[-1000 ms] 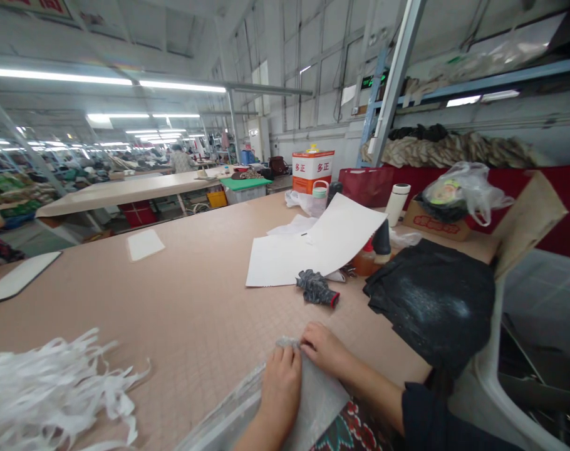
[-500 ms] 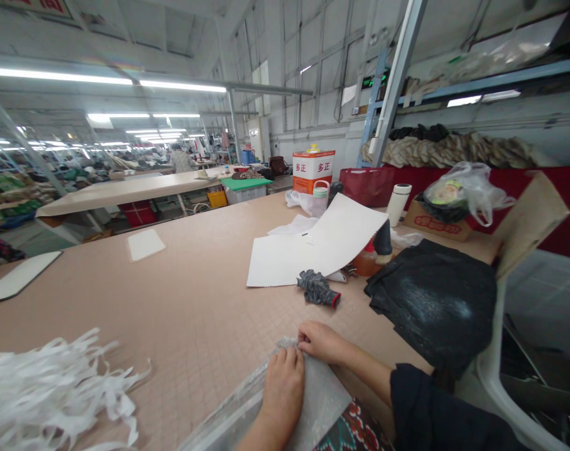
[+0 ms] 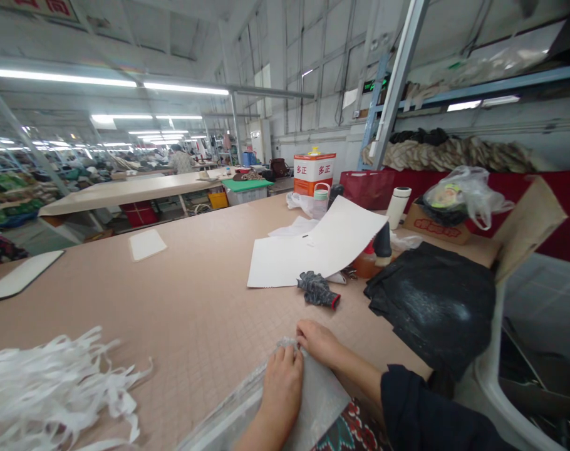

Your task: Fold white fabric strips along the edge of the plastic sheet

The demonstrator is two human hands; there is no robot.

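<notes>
At the near edge of the table lies a translucent plastic sheet (image 3: 320, 401), its far end crumpled into a small bunch. My left hand (image 3: 281, 382) rests on it with fingers curled down over the bunched edge. Close against those fingertips, my right hand (image 3: 317, 341) pinches the same edge from the right side. Fingertips of both hands almost meet, and the exact hold between them is partly hidden. Patterned dark red and green cloth (image 3: 353, 429) shows just below the plastic. Beyond the hands sits a grey knitted glove (image 3: 317, 289) with a red cuff.
White fabric strips (image 3: 54, 388) lie heaped at the left. White card sheets (image 3: 294, 257) lie past the glove. Black sheet material (image 3: 435, 300) is stacked at the right, beside a chair frame (image 3: 494, 369). A white flask (image 3: 398, 208) and an orange-white tin (image 3: 313, 172) stand farther back.
Both hands keep nearly the same place on the plastic edge. My right forearm and sleeve have shifted slightly left, and the view has tilted a little.
</notes>
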